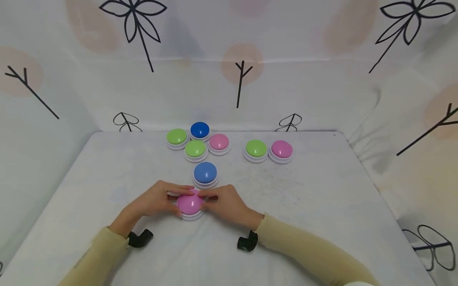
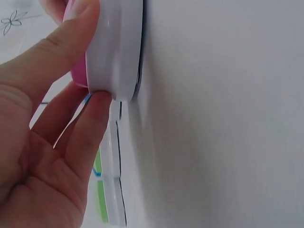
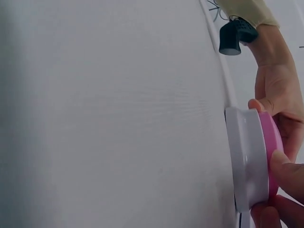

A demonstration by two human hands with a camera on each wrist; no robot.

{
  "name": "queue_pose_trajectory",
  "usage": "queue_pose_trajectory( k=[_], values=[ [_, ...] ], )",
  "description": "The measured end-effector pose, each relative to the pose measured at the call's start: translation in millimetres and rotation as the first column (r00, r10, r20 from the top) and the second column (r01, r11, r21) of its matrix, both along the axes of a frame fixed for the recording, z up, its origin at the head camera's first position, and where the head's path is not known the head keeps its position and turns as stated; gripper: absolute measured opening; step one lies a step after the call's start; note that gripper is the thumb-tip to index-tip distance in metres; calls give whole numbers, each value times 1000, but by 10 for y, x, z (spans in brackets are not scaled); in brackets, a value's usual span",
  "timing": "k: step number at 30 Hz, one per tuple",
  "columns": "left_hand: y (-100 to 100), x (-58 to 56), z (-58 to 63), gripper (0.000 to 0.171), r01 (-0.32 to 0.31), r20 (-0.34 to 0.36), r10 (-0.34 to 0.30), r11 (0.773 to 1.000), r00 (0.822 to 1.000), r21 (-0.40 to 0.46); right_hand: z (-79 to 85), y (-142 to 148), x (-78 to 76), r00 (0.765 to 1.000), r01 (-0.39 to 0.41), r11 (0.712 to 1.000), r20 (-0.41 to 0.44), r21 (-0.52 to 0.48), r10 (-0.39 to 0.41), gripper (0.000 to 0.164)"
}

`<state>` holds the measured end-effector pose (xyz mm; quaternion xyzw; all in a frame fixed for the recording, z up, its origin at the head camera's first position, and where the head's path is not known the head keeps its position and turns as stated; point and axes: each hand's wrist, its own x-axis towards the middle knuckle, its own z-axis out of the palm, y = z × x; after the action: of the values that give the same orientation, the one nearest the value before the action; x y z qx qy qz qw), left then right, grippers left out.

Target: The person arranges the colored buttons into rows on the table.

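Observation:
A pink dome push button (image 1: 190,204) with a white round base lies near the middle of the table, between both hands. My left hand (image 1: 154,201) grips its left side; in the left wrist view the thumb presses the side of the white base (image 2: 107,47) and fingertips touch its edge. From the other side my right hand (image 1: 227,204) pinches the same button; in the right wrist view its thumb lies on the pink top (image 3: 270,142) and fingers hold the rim. Just behind stands a light blue push button (image 1: 205,173), close to the fingertips.
Farther back cluster a green button (image 1: 177,136), a dark blue button (image 1: 199,130), a second green button (image 1: 195,149) and a pink one (image 1: 219,142). To their right sit another green button (image 1: 256,149) and a magenta one (image 1: 282,149), side by side. A patterned cloth (image 1: 200,91) hangs behind the white table (image 1: 315,206).

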<state>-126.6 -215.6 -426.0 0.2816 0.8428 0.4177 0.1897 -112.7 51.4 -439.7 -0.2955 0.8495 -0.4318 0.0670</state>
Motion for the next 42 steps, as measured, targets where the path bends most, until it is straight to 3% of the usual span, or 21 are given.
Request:
queue_pose_trajectory(
  k=[4, 12, 19, 28, 32, 42],
  values=[
    [110, 52, 24, 63, -8, -7, 8, 1000, 1000, 6, -26, 114, -14, 999, -7, 1000, 31, -15, 8, 35],
    [346, 89, -72, 62, 1, -127, 2, 1000, 992, 21, -75, 401, -70, 998, -37, 998, 41, -53, 40, 39],
    [468, 101, -46, 62, 4, -127, -1, 1000, 992, 22, -57, 510, -66, 999, -32, 998, 40, -60, 35, 41],
    [471, 103, 3, 61, 44, -190, -50, 998, 981, -39, -62, 525, -30, 996, -25, 996, 81, -88, 32, 44],
    [446, 106, 24, 62, 42, -175, -52, 997, 983, -61, -65, 516, -18, 993, -28, 995, 112, -100, 40, 45],
    [361, 89, 74, 58, 57, -187, -63, 998, 980, -38, -38, 542, -29, 987, -30, 993, 153, -114, 47, 42]
  ],
)
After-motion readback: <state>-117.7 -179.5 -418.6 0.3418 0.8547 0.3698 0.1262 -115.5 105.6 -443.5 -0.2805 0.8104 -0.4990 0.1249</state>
